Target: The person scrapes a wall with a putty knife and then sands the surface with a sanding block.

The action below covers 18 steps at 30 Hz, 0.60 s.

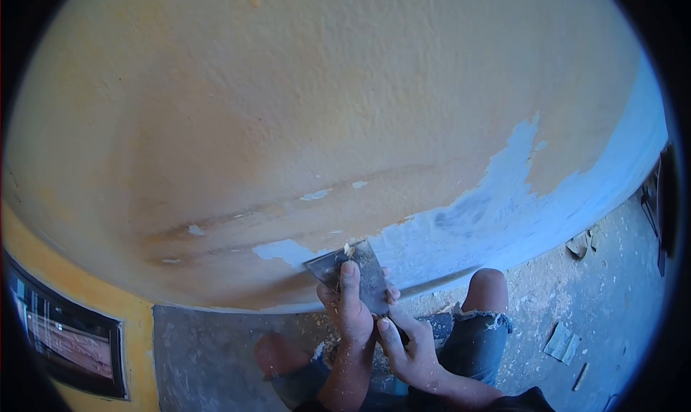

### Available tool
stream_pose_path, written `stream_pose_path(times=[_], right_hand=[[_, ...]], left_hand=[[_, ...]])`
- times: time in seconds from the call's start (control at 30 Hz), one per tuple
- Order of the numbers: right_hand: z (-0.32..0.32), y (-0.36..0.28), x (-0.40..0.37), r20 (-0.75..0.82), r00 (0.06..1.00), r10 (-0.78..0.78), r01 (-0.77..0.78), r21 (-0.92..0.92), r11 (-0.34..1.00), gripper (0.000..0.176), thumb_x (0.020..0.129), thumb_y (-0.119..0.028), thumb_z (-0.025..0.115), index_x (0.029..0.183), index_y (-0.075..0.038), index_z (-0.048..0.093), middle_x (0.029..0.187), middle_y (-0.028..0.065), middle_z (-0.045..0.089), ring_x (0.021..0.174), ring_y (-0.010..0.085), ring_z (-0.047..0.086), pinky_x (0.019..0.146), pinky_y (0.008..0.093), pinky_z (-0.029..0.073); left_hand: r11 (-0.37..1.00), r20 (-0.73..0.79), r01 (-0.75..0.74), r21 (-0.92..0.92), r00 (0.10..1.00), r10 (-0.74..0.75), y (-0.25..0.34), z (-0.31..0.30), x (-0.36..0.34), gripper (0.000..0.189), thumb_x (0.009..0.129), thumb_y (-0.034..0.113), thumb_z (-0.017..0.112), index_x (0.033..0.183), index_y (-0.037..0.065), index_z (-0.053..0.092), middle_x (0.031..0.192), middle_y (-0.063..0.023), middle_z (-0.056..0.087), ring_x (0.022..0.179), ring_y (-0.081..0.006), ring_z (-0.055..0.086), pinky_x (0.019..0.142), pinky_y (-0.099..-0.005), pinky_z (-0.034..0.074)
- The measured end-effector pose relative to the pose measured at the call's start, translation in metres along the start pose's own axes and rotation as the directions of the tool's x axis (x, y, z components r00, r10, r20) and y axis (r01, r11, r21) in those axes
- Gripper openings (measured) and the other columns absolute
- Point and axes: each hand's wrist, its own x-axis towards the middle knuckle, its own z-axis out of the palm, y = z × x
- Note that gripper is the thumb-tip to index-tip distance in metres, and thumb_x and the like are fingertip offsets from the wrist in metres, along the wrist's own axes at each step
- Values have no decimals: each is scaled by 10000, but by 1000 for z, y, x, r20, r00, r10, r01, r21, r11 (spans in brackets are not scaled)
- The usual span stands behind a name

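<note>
A wide metal scraper (pixel 372 281) is held in both of my hands, its blade edge up against the lower part of the wall (pixel 288 124). My left hand (pixel 350 315) grips the blade, thumb pressed flat on its face and fingertips showing past its right side. Lower down, my right hand (pixel 412 351) is closed around the handle end, which is mostly hidden by the fingers. A small curled paint flake (pixel 350 249) sits at the blade's top edge. Yellowish paint covers most of the wall, and a bare bluish-white patch (pixel 461 225) spreads to the right of the blade.
My bent knees (pixel 486 291) are close to the wall's foot. Paint crumbs are scattered over the grey floor (pixel 216 347). Larger peeled pieces (pixel 562 343) lie at the right, with another flake (pixel 578 245) by the wall. A dark-framed glass panel (pixel 68 333) is at lower left.
</note>
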Motion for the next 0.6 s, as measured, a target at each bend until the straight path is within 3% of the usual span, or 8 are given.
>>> stream_pose_path(times=[0.07, 0.13, 0.2, 0.27, 0.33, 0.4, 0.5, 0.6], right_hand=[[-1, -2, -7, -20, 999, 48, -49, -20, 999, 248, 960, -167, 537, 1121, 3, 619, 743, 222, 626, 634, 314, 663, 593, 362, 489], [2, 2, -3, -28, 996, 79, -80, -4, 997, 246, 959, -165, 537, 1119, 3, 619, 735, 219, 624, 631, 315, 661, 592, 362, 488], [1, 1, -4, -37, 988, 150, -150, 14, 989, 243, 958, -162, 537, 1117, 3, 620, 728, 216, 622, 627, 315, 660, 591, 362, 488], [0, -11, 1, -11, 998, 67, -67, -19, 998, 249, 959, -166, 536, 1129, -1, 615, 712, 215, 615, 623, 318, 659, 590, 363, 487], [5, -2, -4, -26, 998, 51, -52, -13, 999, 259, 962, -171, 535, 1147, -4, 607, 702, 217, 614, 623, 325, 659, 589, 366, 489], [6, 3, -6, 6, 991, 134, -134, -2, 991, 254, 962, -168, 537, 1145, -6, 606, 706, 224, 609, 628, 324, 663, 586, 357, 487], [9, -1, 1, -19, 999, 31, -30, 50, 998, 254, 965, -166, 534, 1141, 1, 607, 696, 215, 607, 616, 282, 665, 575, 341, 482], [5, -4, -11, 7, 993, 121, -121, 9, 993, 255, 968, -169, 529, 1131, 10, 608, 705, 208, 614, 620, 261, 666, 573, 336, 480]], left_hand=[[994, 8, 92, 53, 996, -93, -7, -8, -5, 294, 946, 257, 595, 905, -34, 588, 698, -160, 639, 461, -214, 600, 403, -315, 501], [995, 24, 100, 22, 995, -101, -5, -1, -5, 293, 946, 253, 596, 912, -38, 587, 697, -156, 638, 462, -212, 601, 404, -315, 501], [993, -17, 51, 107, 999, -50, -2, 5, 0, 354, 964, 359, 555, 893, 12, 548, 689, -130, 610, 428, -182, 562, 374, -305, 469], [993, -54, 18, 114, 998, -12, -2, 2, -2, 352, 964, 363, 557, 927, 14, 550, 684, -131, 604, 433, -181, 564, 374, -304, 470], [988, 8, 88, 129, 996, -90, -7, -12, -4, 333, 965, 353, 559, 967, 20, 543, 689, -131, 602, 445, -179, 568, 383, -296, 474], [990, -14, 101, 101, 995, -100, -8, -12, -2, 321, 963, 342, 567, 999, 26, 530, 696, -128, 602, 450, -184, 569, 386, -301, 477], [999, 5, 36, -14, 999, -36, 3, -3, 3, 280, 950, 235, 592, 901, -41, 592, 702, -174, 649, 460, -227, 606, 408, -316, 500], [994, 0, 105, 4, 994, -105, 1, -10, -6, 267, 946, 228, 600, 914, -37, 583, 704, -176, 647, 458, -231, 603, 408, -324, 501]])
